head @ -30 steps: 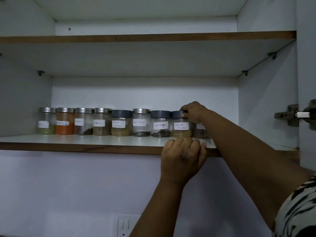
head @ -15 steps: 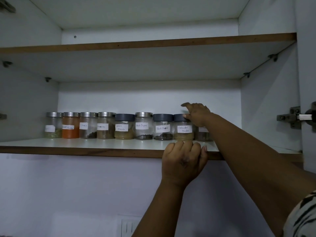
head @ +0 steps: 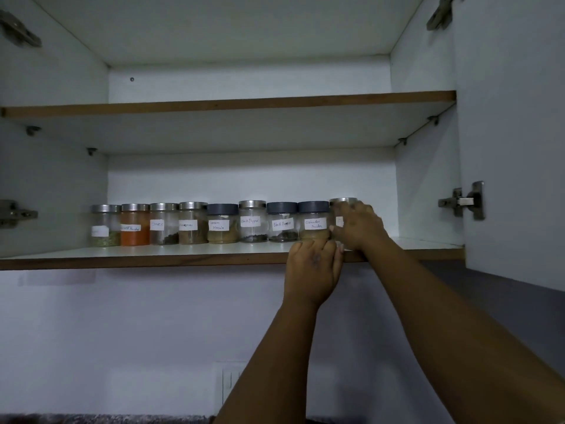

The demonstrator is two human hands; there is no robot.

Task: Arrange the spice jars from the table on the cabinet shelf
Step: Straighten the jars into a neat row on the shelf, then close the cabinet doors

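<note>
I count 9 spice jars in one row on the lower cabinet shelf [head: 153, 258], side by side, w/ labels facing out. 6 have silver lids, 3 dark lids. From left: greenish jar [head: 105, 225], orange jar [head: 134, 224], then onward to the coriander jar [head: 314, 221], and last the ninth jar [head: 340, 213] at the right end, mostly hidden. My right hand [head: 357, 225] is wrapped round that ninth jar, fingers curled on its side. Left hand [head: 313, 269] grips the shelf's front edge, fingers hooked over it. Upper shelf [head: 229, 104] above; 2 hinges [head: 464, 201] seen on the right door.
</note>
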